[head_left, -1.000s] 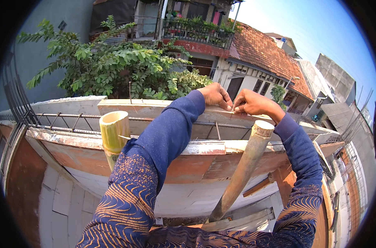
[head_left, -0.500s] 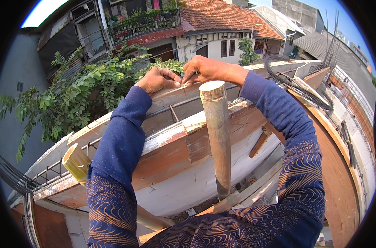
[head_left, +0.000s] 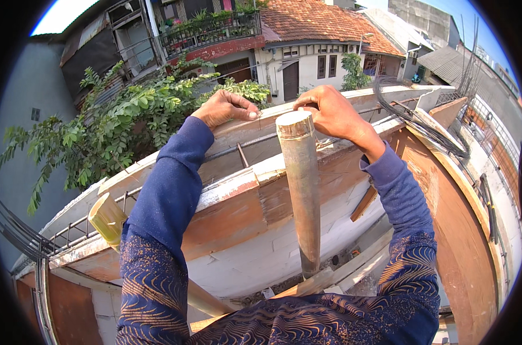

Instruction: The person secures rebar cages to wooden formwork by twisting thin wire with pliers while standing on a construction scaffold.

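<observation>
My left hand [head_left: 225, 109] is above the far board [head_left: 284, 110] of the wall formwork, thumb and forefinger pinched together. A thin strand seems to show at its fingertips, too fine to make out. My right hand [head_left: 336, 115] is just behind and right of the cut top of an upright bamboo pole [head_left: 300, 190], fingers curled in. What lies inside that grip is hidden. Below the hands, steel rebar [head_left: 242, 154] runs in the gap between the far board and the near brown formwork panel [head_left: 229, 227].
A second bamboo pole [head_left: 107, 218] leans at the left. Coiled black wire [head_left: 424, 129] hangs over the formwork at the right, and rebar bundles [head_left: 16, 227] stick out at the far left. Leafy branches [head_left: 137, 115] reach close to the far board. Planks [head_left: 330, 276] lie below.
My right hand has moved right, away from my left hand, to behind the bamboo pole's top. My left hand stays pinched at nearly the same place on the board.
</observation>
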Demonstrator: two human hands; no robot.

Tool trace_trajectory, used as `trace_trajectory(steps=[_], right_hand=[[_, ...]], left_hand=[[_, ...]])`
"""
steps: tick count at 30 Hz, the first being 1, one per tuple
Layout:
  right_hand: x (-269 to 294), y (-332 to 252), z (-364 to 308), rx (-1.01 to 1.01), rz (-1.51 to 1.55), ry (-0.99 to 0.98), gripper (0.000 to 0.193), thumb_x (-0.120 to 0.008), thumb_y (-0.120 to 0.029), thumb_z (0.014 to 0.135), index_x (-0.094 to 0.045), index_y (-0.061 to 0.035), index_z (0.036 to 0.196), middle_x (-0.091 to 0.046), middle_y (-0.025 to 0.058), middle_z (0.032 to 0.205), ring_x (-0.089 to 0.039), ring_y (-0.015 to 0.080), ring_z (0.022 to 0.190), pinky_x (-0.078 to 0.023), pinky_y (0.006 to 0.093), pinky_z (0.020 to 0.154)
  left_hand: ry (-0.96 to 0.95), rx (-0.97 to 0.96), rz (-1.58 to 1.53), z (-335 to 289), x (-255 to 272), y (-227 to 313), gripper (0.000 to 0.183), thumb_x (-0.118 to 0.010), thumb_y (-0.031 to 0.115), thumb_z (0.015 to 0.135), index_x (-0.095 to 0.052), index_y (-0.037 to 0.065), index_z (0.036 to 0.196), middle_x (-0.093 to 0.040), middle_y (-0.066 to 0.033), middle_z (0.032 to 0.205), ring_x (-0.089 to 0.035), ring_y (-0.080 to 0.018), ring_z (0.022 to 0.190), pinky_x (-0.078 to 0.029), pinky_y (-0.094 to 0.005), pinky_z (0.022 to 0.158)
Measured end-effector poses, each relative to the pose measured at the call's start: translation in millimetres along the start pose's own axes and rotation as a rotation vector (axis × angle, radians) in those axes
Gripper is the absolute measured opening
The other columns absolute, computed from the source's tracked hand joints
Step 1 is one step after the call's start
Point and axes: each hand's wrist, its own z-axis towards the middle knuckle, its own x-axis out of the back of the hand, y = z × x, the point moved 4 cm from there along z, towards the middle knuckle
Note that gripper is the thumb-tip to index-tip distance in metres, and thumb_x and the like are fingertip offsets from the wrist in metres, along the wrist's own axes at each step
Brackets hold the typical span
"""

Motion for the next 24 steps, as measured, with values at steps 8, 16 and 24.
trace_trajectory(steps=[8,16,24], right_hand=[[8.8,-42.7,-33.8,-0.043,-0.176,0.009,0.017,-0.064,-0.005,0.07,-0.069,0.0042,0.083,-0.068,0.0282,0.086,-0.066,0.048,0.091,-0.054,0.051,0.077],[39.9,-40.0,-33.2,0.009,-0.358,-0.019,0.017,-0.064,-0.009,0.081,-0.073,0.0003,0.092,-0.072,0.0187,0.087,-0.069,0.0379,0.086,-0.054,0.0447,0.078],[82.9,-90.8,-8.8,0.106,-0.721,0.097,0.016,-0.075,-0.015,0.082,-0.073,-0.0007,0.09,-0.069,0.0162,0.081,-0.067,0.0331,0.082,-0.052,0.0403,0.076]], left_hand=[[-0.029,-0.039,-0.012,0.7,-2.7,4.6,0.015,-0.086,0.006,0.077,-0.081,0.004,0.091,-0.078,-0.0061,0.091,-0.069,-0.0129,0.083,-0.055,-0.0282,0.084],[-0.093,-0.081,0.034,-2.2,-8.9,14.5,0.017,-0.079,-0.004,0.079,-0.081,0.004,0.094,-0.074,-0.0043,0.096,-0.065,-0.0143,0.09,-0.052,-0.031,0.089],[-0.129,-0.152,0.087,0.5,-5.9,15.0,0.021,-0.075,-0.009,0.075,-0.081,0.004,0.091,-0.073,-0.0065,0.098,-0.063,-0.0189,0.097,-0.049,-0.0341,0.095]])
